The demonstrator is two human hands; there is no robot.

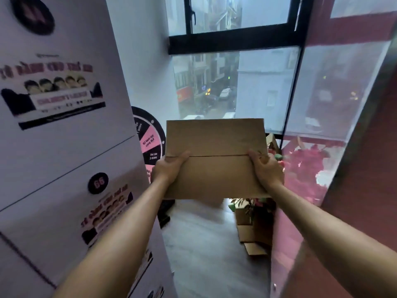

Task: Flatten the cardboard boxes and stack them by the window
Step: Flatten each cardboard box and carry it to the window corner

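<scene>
A brown cardboard box (214,147) is held out in front of me in the air, its top flaps closed with a seam running across the middle. My left hand (168,168) grips its left side, thumb on top near the seam. My right hand (266,168) grips the right side the same way. The tall window (236,82) with a black frame stands straight ahead, just beyond the box. On the floor below the box, to the right, lies another open cardboard box (253,229) with loose flaps.
A white cabinet (64,147) with printed posters fills the left. A black and pink prize wheel (148,138) leans by the window. Red flowers (305,166) and a red wall panel (365,190) close the right. Pale floor (204,244) runs between them.
</scene>
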